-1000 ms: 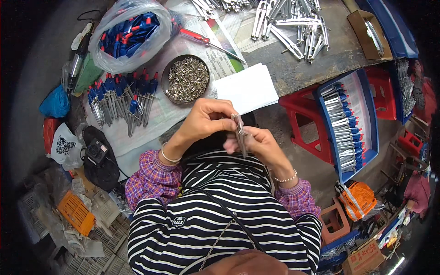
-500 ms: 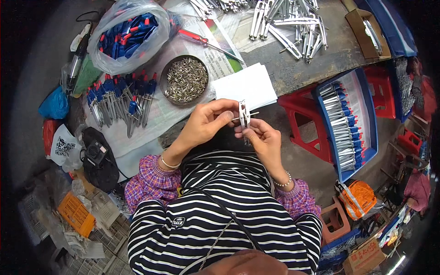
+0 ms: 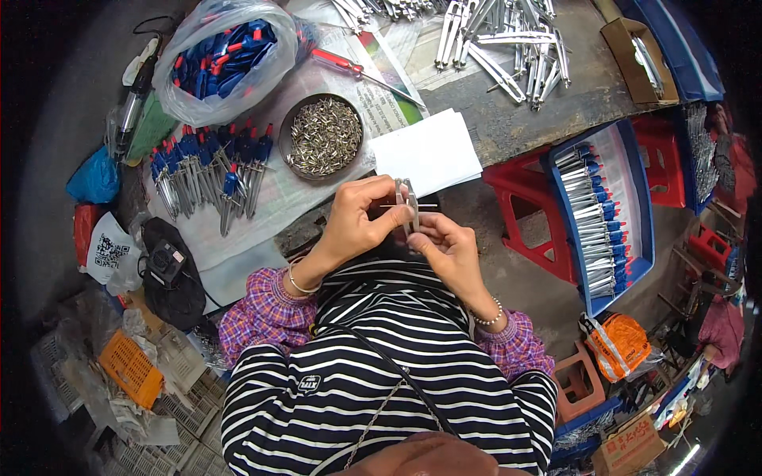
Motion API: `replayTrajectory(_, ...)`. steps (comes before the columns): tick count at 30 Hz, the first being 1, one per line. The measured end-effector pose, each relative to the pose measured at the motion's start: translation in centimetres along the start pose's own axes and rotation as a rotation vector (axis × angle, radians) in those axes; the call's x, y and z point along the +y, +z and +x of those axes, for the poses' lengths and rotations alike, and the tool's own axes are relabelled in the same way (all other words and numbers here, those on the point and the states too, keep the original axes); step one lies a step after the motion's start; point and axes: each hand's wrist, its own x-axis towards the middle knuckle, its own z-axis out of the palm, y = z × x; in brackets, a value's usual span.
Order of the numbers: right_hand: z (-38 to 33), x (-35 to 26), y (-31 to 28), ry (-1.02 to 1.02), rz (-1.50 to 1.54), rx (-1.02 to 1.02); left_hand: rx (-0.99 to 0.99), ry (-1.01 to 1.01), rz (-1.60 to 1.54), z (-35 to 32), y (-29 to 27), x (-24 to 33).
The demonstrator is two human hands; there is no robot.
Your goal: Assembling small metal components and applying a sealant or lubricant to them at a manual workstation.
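In front of my body, my left hand [image 3: 357, 218] and my right hand [image 3: 447, 244] are both closed on one slim silver metal part [image 3: 403, 190] with two side-by-side strips. My left thumb and fingers pinch its side. Lower down, my right thumb and fingertips grip the other end. A thin pale pin [image 3: 428, 206] sticks out across the part, toward the right. My fingers hide the part's lower end. Just beyond my hands lie white paper sheets [image 3: 429, 151] and a dark round bowl [image 3: 287, 151] of small metal rivets [image 3: 324, 135].
Blue-and-silver tools with red tips [image 3: 210, 163] are heaped at the left, below a clear plastic bag [image 3: 171, 95] of blue pieces. A red-handled screwdriver [image 3: 337, 62] lies farther back, near loose metal strips [image 3: 516, 47]. At right, a blue tray [image 3: 644, 230] of tools sits by red stools [image 3: 536, 230].
The metal part has turned and moved slightly left, showing two separate strips at its top. My hands keep hold of it and have shifted a little.
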Motion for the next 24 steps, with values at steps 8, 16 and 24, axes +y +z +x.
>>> replayTrajectory(8, -0.1, 0.7, 0.4, -0.078, -0.049, 0.036, 0.07, -0.071, -0.115, 0.0, 0.9, 0.2)
replayTrajectory(16, -0.2, 0.4, 0.0, -0.064, -0.108, -0.01, 0.025, -0.169, -0.339, -0.2, 0.7, 0.0)
replayTrajectory(24, -0.2, 0.1, 0.3, -0.035, -0.184, 0.001, 0.033, -0.172, -0.405, -0.7, 0.5, -0.6)
